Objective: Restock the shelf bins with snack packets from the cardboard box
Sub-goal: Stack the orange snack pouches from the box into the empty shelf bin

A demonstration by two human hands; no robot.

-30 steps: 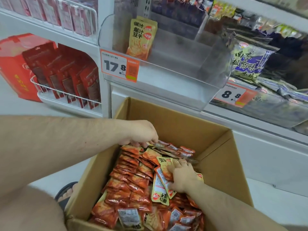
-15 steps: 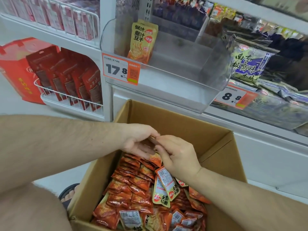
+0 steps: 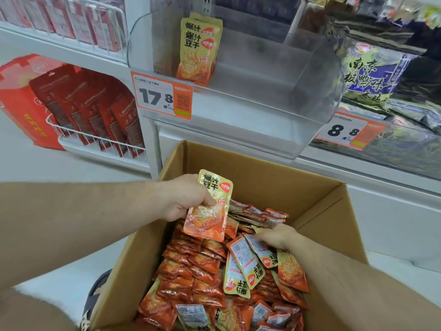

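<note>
An open cardboard box (image 3: 319,206) on the floor holds several orange and yellow snack packets (image 3: 202,266). My left hand (image 3: 188,199) grips one yellow-orange packet (image 3: 210,211) upright above the box's left side, label facing me. My right hand (image 3: 278,236) reaches down into the box and rests its fingers on loose packets (image 3: 260,255) near the middle right; whether it holds one is hidden. Above the box a clear plastic shelf bin (image 3: 310,75) holds two upright packets (image 3: 198,48) of the same kind at its left end.
An orange price tag 17.8 (image 3: 163,96) hangs on the bin's front. To the right lies a bin of dark blue and green packets (image 3: 372,75) with a tag 8.8 (image 3: 346,132). Red packets (image 3: 95,111) stand in a white wire basket at left. A sandalled foot (image 3: 95,297) is beside the box.
My hands have parted. The left hand has lifted one packet upright out of the box, and the right hand has gone back down onto the loose packets at the right.
</note>
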